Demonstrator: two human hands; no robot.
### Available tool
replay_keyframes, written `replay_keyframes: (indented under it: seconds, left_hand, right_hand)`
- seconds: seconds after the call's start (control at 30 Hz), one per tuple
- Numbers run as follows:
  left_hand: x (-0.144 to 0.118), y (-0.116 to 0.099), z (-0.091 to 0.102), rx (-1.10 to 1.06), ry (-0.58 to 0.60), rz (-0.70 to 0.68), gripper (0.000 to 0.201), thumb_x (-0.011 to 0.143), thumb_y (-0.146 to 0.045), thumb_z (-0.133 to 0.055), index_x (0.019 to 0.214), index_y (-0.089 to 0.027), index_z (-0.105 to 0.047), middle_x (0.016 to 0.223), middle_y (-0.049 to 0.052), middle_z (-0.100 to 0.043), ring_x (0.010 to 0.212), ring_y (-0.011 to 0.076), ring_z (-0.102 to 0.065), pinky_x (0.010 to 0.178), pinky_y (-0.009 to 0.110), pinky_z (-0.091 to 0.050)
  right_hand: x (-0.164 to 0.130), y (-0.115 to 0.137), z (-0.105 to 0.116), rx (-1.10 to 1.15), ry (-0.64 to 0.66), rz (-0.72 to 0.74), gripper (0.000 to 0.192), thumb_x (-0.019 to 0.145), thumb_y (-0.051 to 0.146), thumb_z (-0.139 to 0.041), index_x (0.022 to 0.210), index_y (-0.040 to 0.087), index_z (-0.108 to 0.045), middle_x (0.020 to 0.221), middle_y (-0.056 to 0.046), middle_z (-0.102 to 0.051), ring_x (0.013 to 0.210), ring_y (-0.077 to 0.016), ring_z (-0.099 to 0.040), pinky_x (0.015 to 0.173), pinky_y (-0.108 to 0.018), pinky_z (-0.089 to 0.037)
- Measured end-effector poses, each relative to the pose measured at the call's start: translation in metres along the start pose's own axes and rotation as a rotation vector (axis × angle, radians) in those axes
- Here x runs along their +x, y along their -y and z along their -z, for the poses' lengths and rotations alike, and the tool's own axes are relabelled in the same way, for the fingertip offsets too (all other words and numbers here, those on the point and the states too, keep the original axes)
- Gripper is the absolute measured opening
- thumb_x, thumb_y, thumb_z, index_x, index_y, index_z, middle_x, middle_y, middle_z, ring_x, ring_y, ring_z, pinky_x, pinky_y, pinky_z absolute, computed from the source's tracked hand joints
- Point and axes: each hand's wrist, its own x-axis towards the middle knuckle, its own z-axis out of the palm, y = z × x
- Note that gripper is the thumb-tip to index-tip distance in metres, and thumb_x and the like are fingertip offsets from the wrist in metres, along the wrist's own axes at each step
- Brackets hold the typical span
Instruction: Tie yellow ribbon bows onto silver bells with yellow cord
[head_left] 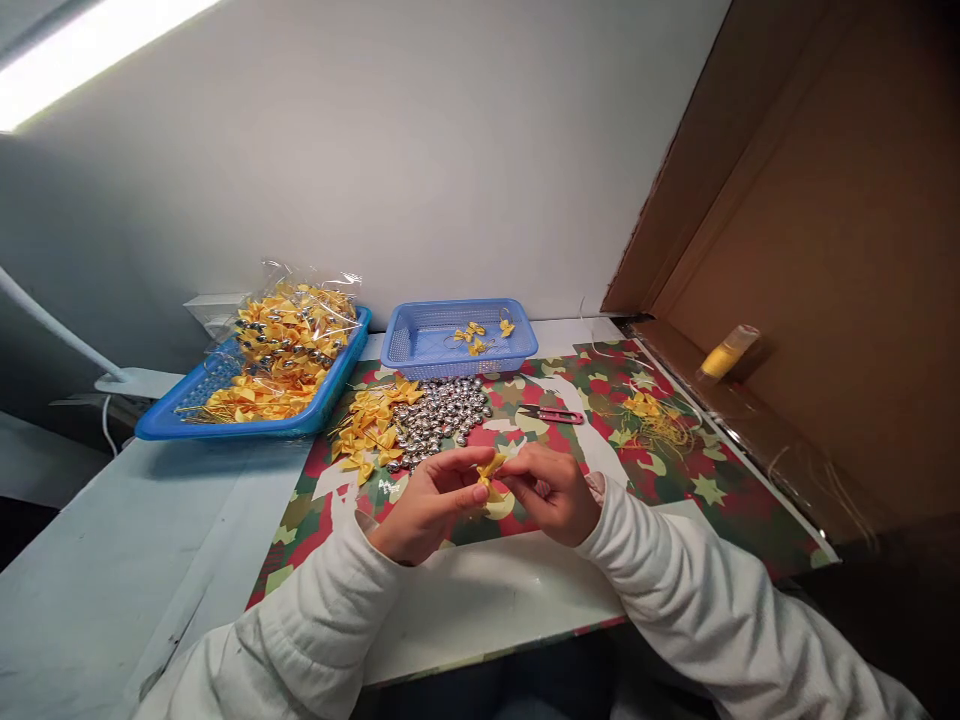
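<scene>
Bow [489, 470]: small, yellow, held between my two hands above the near part of the patterned mat [757, 505].
Left hand [429, 505]: thumb and fingers clamped on the bow from its left side; squeezing too hard could crease the folds, too lightly could let it twist loose.
Right hand [555, 495]: fingers curled in, tips at the bow's right edge; I cannot tell whether they pinch it or only touch. A sharp pull from this side could drag the bow out of shape.
Silver beads [442, 415]: a loose heap just beyond my left hand; they look round and smooth, so a knock from my knuckles could send some rolling.
Yellow bows [367, 425]: piled against the beads on their left; with the two heaps touching, a careless reach could mix them.
Snips [551, 413]: lying beyond my right hand, points to the left; reaching without looking could mean a pricked finger.
Loose threads [664, 430]: tangled with yellow scraps on the right of the mat; a sleeve brushing through could catch and drag them.
Light-blue basket [420, 347]: a few bows inside, their strands sprawling; these could knot together if more were piled on top.
Clear bag [300, 315]: stuffed with bows, perched on the blue tray [225, 432]; a bump could tip it.
</scene>
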Motion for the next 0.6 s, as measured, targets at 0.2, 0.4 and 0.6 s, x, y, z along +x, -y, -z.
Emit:
replay_keyframes:
  seconds: [0.2, 0.4, 0.6]
  left_hand:
    - [0.0003, 0.0014, 0.0016, -0.002, -0.007, 0.008, 0.034, 0.049, -0.018, -0.088, 0.081, -0.023, -0.077, 0.079, 0.0, -0.072, 0.065, 0.0076, -0.06, 0.059, 0.017, -0.049]
    - [0.0006, 0.0026, 0.0022, 0.002, -0.007, 0.006, 0.035, 0.049, -0.019, -0.088, 0.081, -0.022, -0.077, 0.078, 0.0, -0.071, 0.062, 0.0068, -0.059, 0.058, 0.017, -0.049]
    - [0.0002, 0.0015, 0.0009, 0.002, -0.004, 0.001, 0.035, 0.049, -0.018, -0.088, 0.082, -0.021, -0.076, 0.078, 0.001, -0.071, 0.064, 0.0084, -0.059, 0.057, 0.018, -0.048]
  right_hand:
    - [0.0001, 0.0001, 0.0, 0.001, -0.001, 0.006, 0.012, 0.088, 0.017, -0.052, 0.081, 0.017, -0.062, 0.057, 0.001, -0.053, 0.053, -0.0107, -0.047, 0.053, -0.024, -0.04]
    - [-0.0004, -0.0009, -0.0002, 0.003, -0.002, 0.008, 0.012, 0.087, 0.016, -0.052, 0.081, 0.017, -0.063, 0.057, 0.001, -0.053, 0.053, -0.0106, -0.047, 0.054, -0.024, -0.04]
    - [-0.0002, -0.0005, 0.0001, -0.006, -0.001, 0.004, 0.014, 0.088, 0.018, -0.051, 0.08, 0.017, -0.062, 0.058, 0.001, -0.054, 0.053, -0.0109, -0.047, 0.053, -0.024, -0.04]
